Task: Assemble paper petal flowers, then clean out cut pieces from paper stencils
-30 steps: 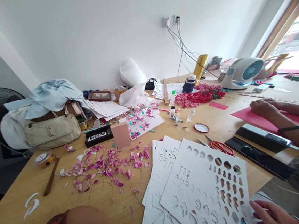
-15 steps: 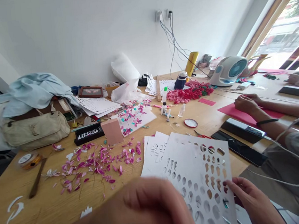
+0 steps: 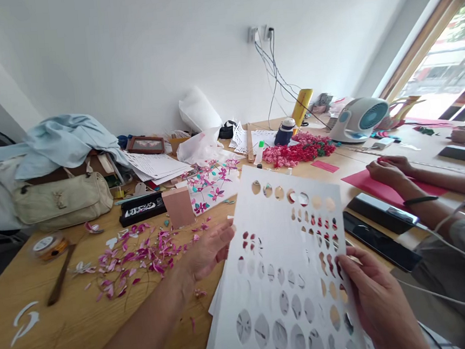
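A white cut-out stencil sheet (image 3: 281, 235) with rows of leaf and oval holes stands tilted up in front of me. My right hand (image 3: 375, 287) pinches its right edge, thumb on the near face. Beside the sheet's left edge is my left hand (image 3: 210, 250), fingers stretched out; whether the fingertips touch the paper is unclear. More white sheets (image 3: 215, 340) lie beneath the raised one. Left of them, pink petal pieces on thin stems (image 3: 153, 252) are scattered over the wooden table (image 3: 146, 307).
A wooden-handled tool (image 3: 60, 279), a round tub (image 3: 49, 246) and a beige bag (image 3: 66, 199) are at left. Behind are a pink block (image 3: 179, 206), a flower-patterned sheet (image 3: 217, 189) and a bottle (image 3: 284, 132). At right are a fan (image 3: 360, 120), a black phone-like slab (image 3: 376, 240) and another person's hands (image 3: 387, 172).
My left hand has moved back from the near foreground to the sheet's left edge. The stencil sheet is tilted up more, now covering the small bottles and round lid. My right hand keeps its pinch.
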`<state>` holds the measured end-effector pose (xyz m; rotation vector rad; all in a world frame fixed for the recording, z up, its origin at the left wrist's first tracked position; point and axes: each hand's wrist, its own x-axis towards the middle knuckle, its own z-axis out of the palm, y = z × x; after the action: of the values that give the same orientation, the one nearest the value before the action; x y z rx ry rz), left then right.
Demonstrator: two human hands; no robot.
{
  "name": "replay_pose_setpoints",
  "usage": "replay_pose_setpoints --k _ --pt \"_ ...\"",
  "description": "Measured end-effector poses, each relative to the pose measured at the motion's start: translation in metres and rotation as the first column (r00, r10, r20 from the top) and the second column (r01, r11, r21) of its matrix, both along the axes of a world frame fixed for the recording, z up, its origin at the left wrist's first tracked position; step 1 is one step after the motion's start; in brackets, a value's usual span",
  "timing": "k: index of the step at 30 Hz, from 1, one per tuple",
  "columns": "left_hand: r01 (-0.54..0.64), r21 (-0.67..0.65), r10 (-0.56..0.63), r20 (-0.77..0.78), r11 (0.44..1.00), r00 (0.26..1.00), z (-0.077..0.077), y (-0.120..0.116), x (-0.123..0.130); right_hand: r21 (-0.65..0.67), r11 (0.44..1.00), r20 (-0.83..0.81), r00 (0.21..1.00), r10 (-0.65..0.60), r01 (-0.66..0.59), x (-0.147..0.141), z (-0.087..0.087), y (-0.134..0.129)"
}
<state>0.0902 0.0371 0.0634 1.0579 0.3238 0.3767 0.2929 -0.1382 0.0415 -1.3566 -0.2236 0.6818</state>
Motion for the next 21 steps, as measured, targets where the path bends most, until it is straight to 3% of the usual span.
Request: replay_pose_setpoints --k 1,3,6,8,9,11,13,14,17,21 --pt "0.031 -0.051 -0.031 -0.008 0.998 0.999 0.001 -0.002 0.001 0.001 1.000 0.027 1.000 0.016 -0.016 -0.003 0.002 0.005" --pt "-0.018 -0.125 0.008 -0.075 0.992 0.997 0.005 -0.003 0.000 -0.008 0.999 0.109 0.993 0.048 -0.048 -0.006 0.006 0.010" --pt "-0.266 -0.130 0.249 -0.137 0.955 0.959 0.017 0.006 -0.007 -0.094 0.993 0.278 0.956 0.092 -0.068 0.002 0.004 0.004" --pt "-0.475 -0.119 0.466 -0.095 0.872 0.880 0.027 0.017 -0.015 -0.302 0.952 0.409 0.897 0.171 -0.044 0.013 -0.007 -0.009" --pt "-0.572 -0.112 0.570 -0.054 0.813 0.820 0.032 0.022 -0.019 -0.445 0.896 0.460 0.854 0.245 -0.018 0.017 -0.014 -0.016" --pt "-0.720 -0.101 0.726 0.041 0.686 0.686 0.041 0.029 -0.025 -0.710 0.704 0.471 0.757 0.453 0.020 0.022 -0.029 -0.029" --pt "-0.805 -0.090 0.809 0.115 0.586 0.576 0.047 0.032 -0.029 -0.852 0.522 0.396 0.688 0.608 0.029 0.018 -0.041 -0.035" --pt "-0.831 -0.079 0.831 0.145 0.550 0.537 0.049 0.032 -0.030 -0.887 0.461 0.362 0.672 0.646 0.034 0.014 -0.044 -0.035" --pt "-0.894 -0.038 0.868 0.263 0.446 0.421 0.054 0.030 -0.033 -0.930 0.361 0.314 0.662 0.681 0.069 -0.001 -0.044 -0.029" --pt "-0.952 0.002 0.866 0.414 0.306 0.279 0.058 0.031 -0.040 -0.942 0.311 0.323 0.590 0.740 0.126 -0.016 -0.041 -0.023"
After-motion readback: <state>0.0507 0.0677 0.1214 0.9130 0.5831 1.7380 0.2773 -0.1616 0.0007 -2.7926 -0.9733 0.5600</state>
